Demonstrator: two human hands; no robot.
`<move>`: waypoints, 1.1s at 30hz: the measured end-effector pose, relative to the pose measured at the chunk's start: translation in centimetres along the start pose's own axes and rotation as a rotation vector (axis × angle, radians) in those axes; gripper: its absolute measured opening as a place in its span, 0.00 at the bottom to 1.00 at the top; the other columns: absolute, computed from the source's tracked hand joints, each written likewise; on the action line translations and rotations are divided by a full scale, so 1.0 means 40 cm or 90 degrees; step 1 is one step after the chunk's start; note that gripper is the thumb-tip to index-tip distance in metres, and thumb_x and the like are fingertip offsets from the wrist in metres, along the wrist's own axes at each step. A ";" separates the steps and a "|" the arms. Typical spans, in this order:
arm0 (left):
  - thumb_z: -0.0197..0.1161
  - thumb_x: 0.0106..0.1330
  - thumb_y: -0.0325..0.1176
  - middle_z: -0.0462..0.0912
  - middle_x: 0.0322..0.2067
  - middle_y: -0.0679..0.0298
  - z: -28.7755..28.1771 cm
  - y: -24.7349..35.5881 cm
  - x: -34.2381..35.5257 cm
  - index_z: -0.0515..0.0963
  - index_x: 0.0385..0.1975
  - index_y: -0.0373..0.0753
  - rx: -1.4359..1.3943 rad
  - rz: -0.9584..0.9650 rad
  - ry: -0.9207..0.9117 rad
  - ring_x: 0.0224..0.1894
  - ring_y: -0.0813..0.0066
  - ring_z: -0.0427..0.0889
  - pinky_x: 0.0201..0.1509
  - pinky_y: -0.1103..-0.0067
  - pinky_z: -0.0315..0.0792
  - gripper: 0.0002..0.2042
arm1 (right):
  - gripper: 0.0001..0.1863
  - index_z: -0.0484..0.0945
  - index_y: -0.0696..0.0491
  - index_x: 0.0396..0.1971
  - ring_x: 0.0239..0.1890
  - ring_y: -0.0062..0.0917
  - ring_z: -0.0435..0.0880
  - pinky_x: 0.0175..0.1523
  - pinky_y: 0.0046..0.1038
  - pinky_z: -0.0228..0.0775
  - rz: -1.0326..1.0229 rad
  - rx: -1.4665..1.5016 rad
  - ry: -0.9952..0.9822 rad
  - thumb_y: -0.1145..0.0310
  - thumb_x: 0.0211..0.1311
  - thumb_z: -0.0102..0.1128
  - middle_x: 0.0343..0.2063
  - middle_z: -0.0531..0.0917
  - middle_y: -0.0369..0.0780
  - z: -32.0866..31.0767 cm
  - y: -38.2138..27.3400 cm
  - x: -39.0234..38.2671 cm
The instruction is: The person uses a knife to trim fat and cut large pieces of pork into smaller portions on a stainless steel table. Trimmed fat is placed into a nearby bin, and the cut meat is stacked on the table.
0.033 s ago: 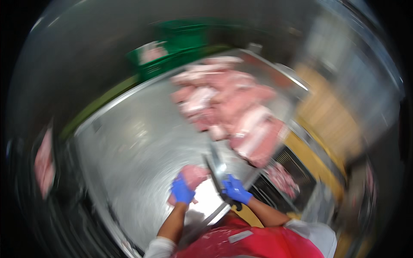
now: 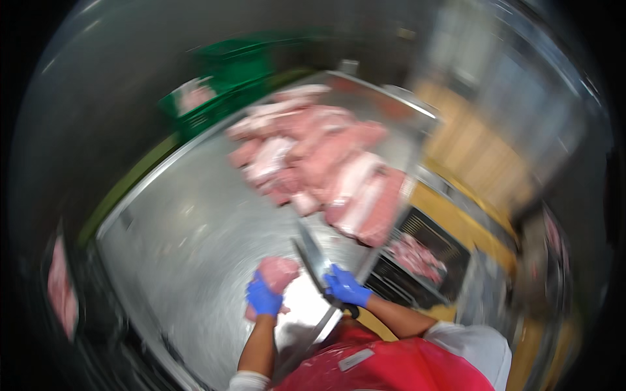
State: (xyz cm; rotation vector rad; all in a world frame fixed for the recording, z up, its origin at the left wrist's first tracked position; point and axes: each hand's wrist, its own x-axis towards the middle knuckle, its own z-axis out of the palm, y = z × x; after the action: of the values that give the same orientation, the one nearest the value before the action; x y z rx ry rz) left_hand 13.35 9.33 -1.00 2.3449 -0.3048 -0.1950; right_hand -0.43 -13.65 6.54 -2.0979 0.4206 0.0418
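My left hand (image 2: pixel 264 298), in a blue glove, grips a small piece of pink raw meat (image 2: pixel 280 272) lying on the metal table near its front edge. To its right, my blue-gloved right hand (image 2: pixel 347 287) is closed on a knife (image 2: pixel 316 257). The blade points away from me, angled to the left and apart from the meat; a black handle end shows below the hand. A dark strip runs alongside the shiny blade, and blur hides whether it is a shadow or a second tool. Finger detail is smeared.
A heap of large pink and white meat slabs (image 2: pixel 319 156) covers the far right of the metal table (image 2: pixel 169 241). Green crates (image 2: pixel 235 68) stand beyond the far edge, one containing meat. A dark crate with meat scraps (image 2: pixel 417 257) sits low at the right.
The whole scene has shifted left in the picture as my head turned. Both hands keep their places, with the meat and the knife held as before.
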 end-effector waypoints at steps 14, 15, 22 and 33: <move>0.69 0.56 0.36 0.77 0.55 0.55 -0.566 -0.137 -0.278 0.65 0.62 0.29 -0.687 -0.080 0.210 0.60 0.66 0.73 0.64 0.68 0.67 0.34 | 0.11 0.78 0.53 0.35 0.34 0.36 0.78 0.40 0.42 0.70 -0.547 -0.516 -0.104 0.60 0.63 0.59 0.32 0.79 0.45 0.058 0.077 0.070; 0.69 0.55 0.36 0.76 0.56 0.55 -0.684 -0.093 -0.307 0.65 0.62 0.29 -0.680 -0.031 0.301 0.61 0.66 0.72 0.64 0.68 0.67 0.35 | 0.11 0.76 0.53 0.38 0.30 0.32 0.77 0.35 0.37 0.69 -0.370 -0.303 -0.149 0.61 0.66 0.56 0.30 0.79 0.44 0.060 0.082 0.058; 0.71 0.54 0.39 0.80 0.39 0.57 -1.407 0.386 -0.801 0.73 0.51 0.34 0.015 0.088 0.702 0.40 0.68 0.81 0.49 0.74 0.76 0.26 | 0.16 0.67 0.58 0.52 0.15 0.18 0.72 0.17 0.23 0.60 -0.131 0.191 -0.174 0.62 0.75 0.48 0.22 0.75 0.36 0.096 0.093 0.150; 0.57 0.66 0.29 0.79 0.55 0.52 -1.511 0.163 -0.837 0.72 0.59 0.30 0.399 -0.015 0.523 0.55 0.65 0.80 0.60 0.74 0.74 0.22 | 0.22 0.69 0.54 0.55 0.46 0.44 0.75 0.48 0.40 0.70 -0.216 -0.208 -0.116 0.58 0.68 0.59 0.48 0.73 0.53 -0.041 0.158 0.085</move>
State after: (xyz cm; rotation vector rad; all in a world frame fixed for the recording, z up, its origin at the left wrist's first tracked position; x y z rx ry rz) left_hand -6.00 54.47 48.01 2.7833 0.0924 0.9618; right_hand 0.58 -18.98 1.59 -2.4348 -0.0600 0.1072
